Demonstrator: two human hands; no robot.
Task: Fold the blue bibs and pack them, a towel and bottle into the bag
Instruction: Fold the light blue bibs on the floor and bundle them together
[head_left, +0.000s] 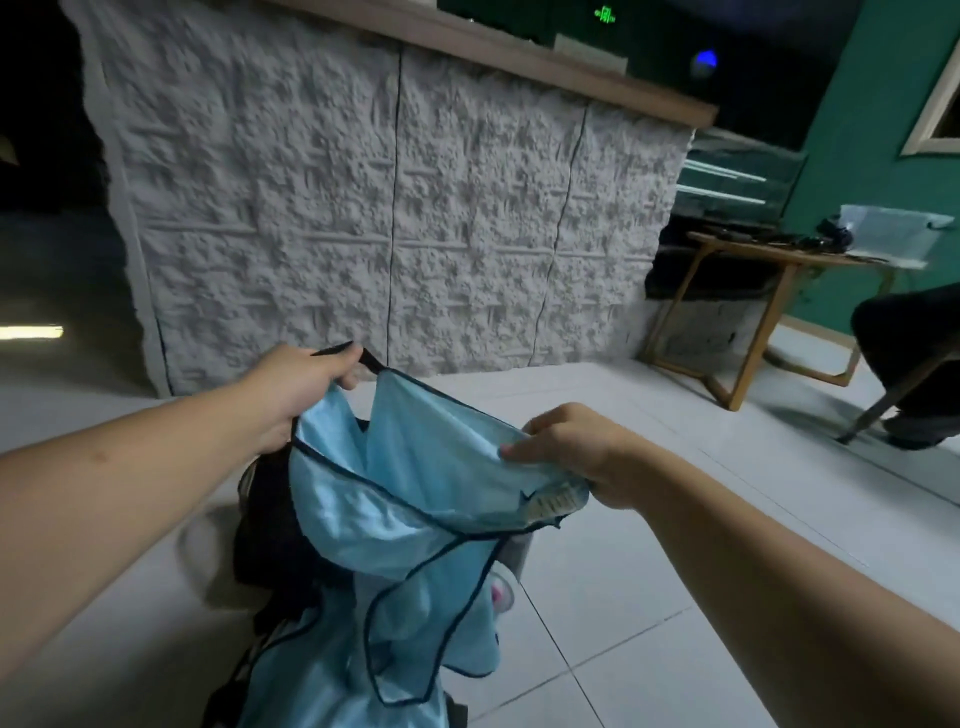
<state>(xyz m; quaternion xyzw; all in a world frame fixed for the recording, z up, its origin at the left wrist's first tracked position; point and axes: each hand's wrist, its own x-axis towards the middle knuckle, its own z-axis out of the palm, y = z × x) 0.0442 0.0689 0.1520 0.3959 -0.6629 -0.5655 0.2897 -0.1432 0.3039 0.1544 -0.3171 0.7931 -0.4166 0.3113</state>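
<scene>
In the head view, a light blue bib (415, 488) with dark trim is held up in the air above the white tiled floor (649, 597). Its dark strap is gripped by the curled fingers of the left hand (306, 384). The opposite edge is pinched between thumb and fingers of the right hand (571, 447). Below it, a dark bag (270, 530) is partly seen, and more blue fabric hangs over it. A wooden table (769, 291) is seen at the right.

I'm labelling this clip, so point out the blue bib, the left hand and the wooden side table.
blue bib (415, 499): head view, on the light blue fabric.
left hand (301, 384): head view, back of the hand.
wooden side table (769, 317): head view, on its front leg.
</scene>
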